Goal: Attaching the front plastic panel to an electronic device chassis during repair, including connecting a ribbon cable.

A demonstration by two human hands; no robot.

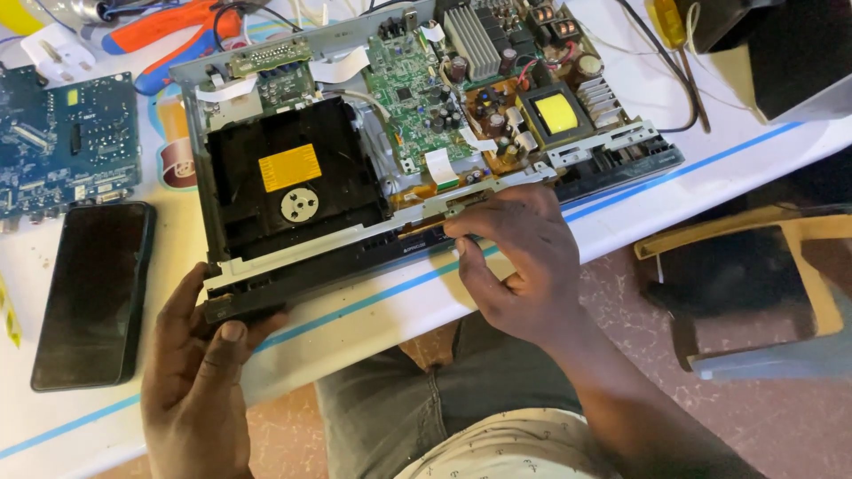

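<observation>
Head view: the left hand's grip is closed on the near-left corner of the black front panel, thumb on top. The right hand's grip pinches the same panel at mid-length. The panel's long axis runs left to right along the near edge of the opened disc player on the bench; a phone lies to its left.

Left hand low in view, palm side turned away, back of hand toward camera, fingers curled up and forward, thumb stretched out to the right with nail showing. Right hand higher and further right, forearm running in from bottom right, wrist bent, fingers pointing left and pinched together at the tips, knuckles raised. Hands well apart, both bare.
</observation>
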